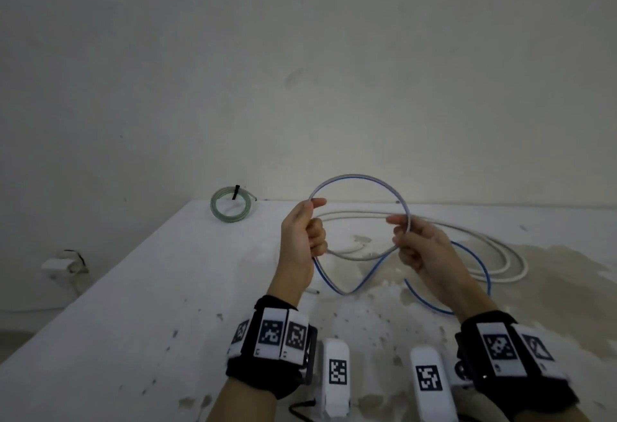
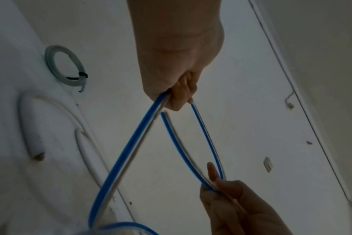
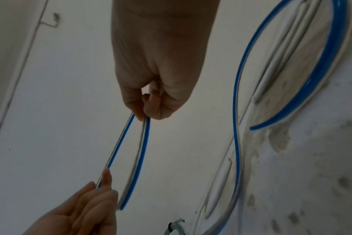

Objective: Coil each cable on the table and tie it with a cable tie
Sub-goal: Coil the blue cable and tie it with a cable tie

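Both hands are up over the table point(image 1: 133, 288): left hand point(image 1: 302, 234) and right hand point(image 1: 419, 248) each pinch the blue-and-white cable point(image 1: 359, 177), forming a loop, its remainder trailing on the table.

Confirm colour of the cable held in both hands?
Blue stripe beside a grey-white one along the cable; clearest in the left wrist view.

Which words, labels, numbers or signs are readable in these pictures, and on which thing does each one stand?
No readable text in any view.
Wrist bands: black-and-white square code patterns only, no letters or numbers.
White devices on the table: the same kind of code patterns.
Blue and grey cable: no print visible.
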